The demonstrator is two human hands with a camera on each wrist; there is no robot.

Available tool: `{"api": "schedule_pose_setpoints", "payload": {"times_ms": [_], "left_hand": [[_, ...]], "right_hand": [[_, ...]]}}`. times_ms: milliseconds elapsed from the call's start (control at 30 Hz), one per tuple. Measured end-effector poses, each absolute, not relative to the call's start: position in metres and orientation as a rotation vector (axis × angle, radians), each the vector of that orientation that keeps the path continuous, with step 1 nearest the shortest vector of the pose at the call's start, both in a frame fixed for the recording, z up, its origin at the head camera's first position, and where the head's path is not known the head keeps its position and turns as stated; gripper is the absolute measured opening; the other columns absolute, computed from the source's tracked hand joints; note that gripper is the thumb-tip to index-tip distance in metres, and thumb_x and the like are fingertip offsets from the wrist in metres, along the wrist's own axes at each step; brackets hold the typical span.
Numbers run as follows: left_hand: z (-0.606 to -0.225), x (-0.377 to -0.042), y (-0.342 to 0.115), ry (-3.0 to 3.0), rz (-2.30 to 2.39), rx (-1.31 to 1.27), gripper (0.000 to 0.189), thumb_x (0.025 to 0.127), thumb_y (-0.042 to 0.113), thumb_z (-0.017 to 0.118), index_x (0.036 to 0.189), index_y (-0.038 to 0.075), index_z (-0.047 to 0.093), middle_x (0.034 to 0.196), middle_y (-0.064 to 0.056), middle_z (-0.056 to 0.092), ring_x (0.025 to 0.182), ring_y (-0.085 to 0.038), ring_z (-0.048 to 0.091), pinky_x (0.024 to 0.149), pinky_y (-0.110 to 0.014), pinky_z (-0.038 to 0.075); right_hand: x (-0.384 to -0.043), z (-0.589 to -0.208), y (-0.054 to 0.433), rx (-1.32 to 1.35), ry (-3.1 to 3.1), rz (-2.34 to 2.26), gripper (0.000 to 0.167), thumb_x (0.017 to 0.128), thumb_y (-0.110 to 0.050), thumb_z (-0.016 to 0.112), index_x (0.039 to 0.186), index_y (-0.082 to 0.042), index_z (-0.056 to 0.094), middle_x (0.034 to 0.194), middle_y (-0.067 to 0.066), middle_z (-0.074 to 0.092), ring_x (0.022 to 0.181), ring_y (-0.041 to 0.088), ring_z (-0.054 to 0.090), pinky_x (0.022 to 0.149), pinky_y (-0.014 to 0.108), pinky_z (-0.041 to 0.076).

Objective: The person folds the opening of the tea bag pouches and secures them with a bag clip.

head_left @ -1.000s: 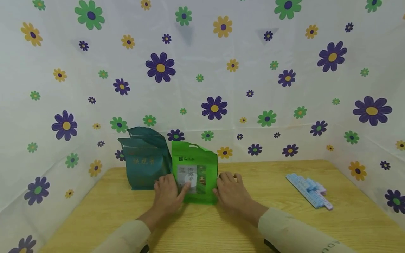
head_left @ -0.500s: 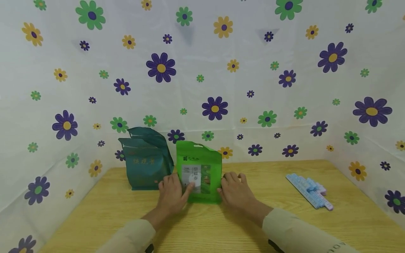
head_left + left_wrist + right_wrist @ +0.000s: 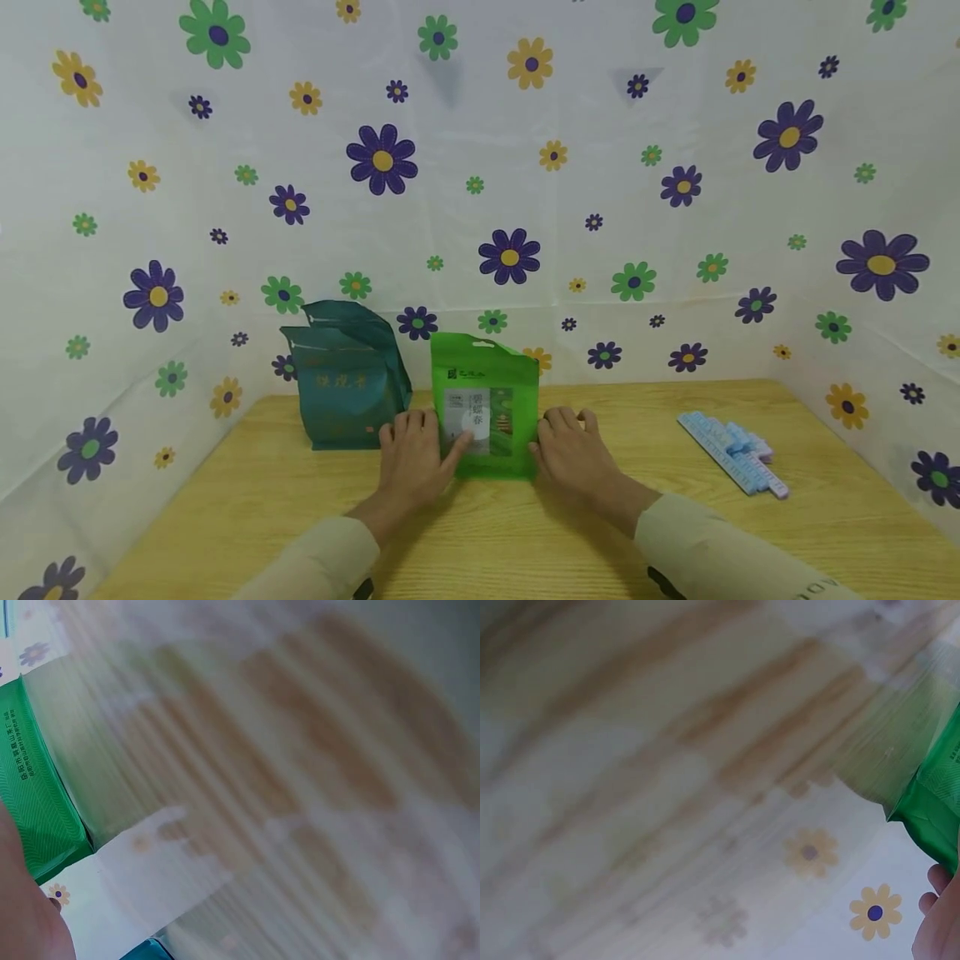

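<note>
Teal bags (image 3: 341, 383) stand near the back-left corner of the tabletop (image 3: 645, 425); both hands (image 3: 411, 458) (image 3: 576, 457) grip the green bag (image 3: 487, 362), not yet released.

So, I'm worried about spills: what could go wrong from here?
The bright green bag is upright between the left hand and right hand; uneven pressure might tip or crumple it. The left hand also appears close to the teal bags, so a sideways move could knock them; whether it touches them is unclear.
</note>
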State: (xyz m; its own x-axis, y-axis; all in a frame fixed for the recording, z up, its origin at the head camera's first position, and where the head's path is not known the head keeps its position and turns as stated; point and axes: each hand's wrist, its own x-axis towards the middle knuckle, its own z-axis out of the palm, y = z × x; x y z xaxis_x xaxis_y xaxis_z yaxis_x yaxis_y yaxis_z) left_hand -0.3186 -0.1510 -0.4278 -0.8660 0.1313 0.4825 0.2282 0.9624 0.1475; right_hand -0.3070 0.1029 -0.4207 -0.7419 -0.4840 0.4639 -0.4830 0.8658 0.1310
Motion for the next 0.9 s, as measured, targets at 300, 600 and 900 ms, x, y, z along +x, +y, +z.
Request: {"api": "schedule_pose_setpoints", "payload": {"times_ms": [300, 600, 900], "left_hand": [[-0.430, -0.320, -0.145, -2.661, -0.338, -0.267, 0.074, 0.098, 0.065, 0.044, 0.124, -0.003, 0.057, 0.125, -0.022, 0.055, 0.120, -0.040, 0.046, 0.094, -0.056, 0.034], [-0.428, -0.320, -0.139, -2.653, -0.318, -0.315, 0.068, 0.099, 0.062, 0.045, 0.118, -0.002, 0.058, 0.120, -0.021, 0.056, 0.116, -0.039, 0.046, 0.093, -0.055, 0.035], [-0.430, -0.320, -0.132, -2.635, -0.331, -0.330, 0.066, 0.099, 0.063, 0.045, 0.112, -0.001, 0.058, 0.116, -0.019, 0.056, 0.111, -0.038, 0.047, 0.094, -0.053, 0.033]], "right_hand": [[-0.306, -0.420, 0.107, 0.673, -2.581, -0.010, 0.023, 0.106, -0.029, 0.047, 0.095, -0.010, 0.051, 0.108, 0.008, 0.053, 0.106, 0.027, 0.048, 0.096, 0.050, 0.033], [-0.305, -0.419, 0.117, 0.668, -2.603, -0.003, 0.022, 0.106, -0.028, 0.046, 0.095, -0.010, 0.050, 0.106, 0.008, 0.052, 0.110, 0.029, 0.048, 0.096, 0.051, 0.033], [-0.305, -0.423, 0.126, 0.690, -2.551, -0.026, 0.017, 0.105, -0.025, 0.047, 0.096, -0.011, 0.050, 0.110, 0.008, 0.053, 0.103, 0.026, 0.047, 0.092, 0.049, 0.033]]}}
